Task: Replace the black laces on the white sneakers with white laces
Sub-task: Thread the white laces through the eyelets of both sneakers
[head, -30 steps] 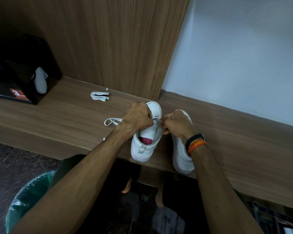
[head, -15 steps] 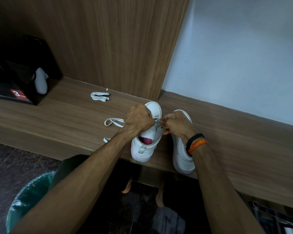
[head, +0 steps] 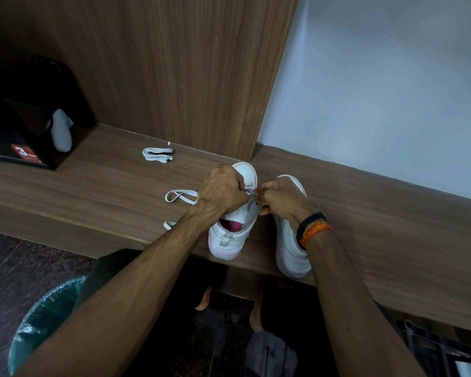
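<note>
Spanning the frame, the wooden shelf (head: 392, 213) carries both white sneakers (head: 230, 235). The left hand (head: 222, 191) curls over one, hiding its eyelets; the right hand (head: 282, 198) pinches the white lace (head: 252, 193), its end indistinct.

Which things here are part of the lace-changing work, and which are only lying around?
Part of the job:
- left sneaker, gripped by left hand
- white lace, pinched by right hand
- right sneaker
- folded spare lace

Only lying around:
- black box
- grey sock
- lined bin
</note>
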